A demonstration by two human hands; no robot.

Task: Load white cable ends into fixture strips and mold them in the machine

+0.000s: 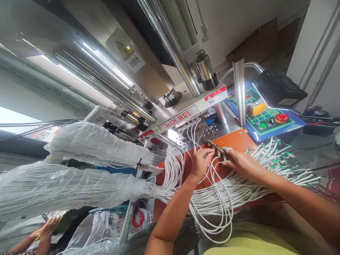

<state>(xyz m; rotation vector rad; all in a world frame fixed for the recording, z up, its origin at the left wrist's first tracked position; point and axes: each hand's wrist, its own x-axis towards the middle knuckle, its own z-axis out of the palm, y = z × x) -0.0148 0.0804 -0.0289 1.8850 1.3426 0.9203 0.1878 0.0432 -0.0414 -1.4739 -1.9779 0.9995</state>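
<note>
My left hand (pixel 202 162) is closed in a pinch on a white cable, just over the orange work surface (pixel 244 139). Its fingertips are beside a narrow metal bar (pixel 218 148) with small blocks along its lower side. My right hand (pixel 240 162) grips the bar's right end between thumb and fingers. Small green cable ends show close to the bar. Several loose white cables (pixel 228 212) loop down below my hands. Under my right forearm lies a thick bundle of white cables (pixel 255 187), with green and metal tips fanned out at the right.
A press marked MIN-HUI (pixel 178 118) stands ahead, with cables in its lower mould area. At the right is a blue control box (pixel 276 122) with a red button. Plastic-wrapped cable bundles (pixel 66 187) hang at left. Another person's hands (pixel 47 228) show at lower left.
</note>
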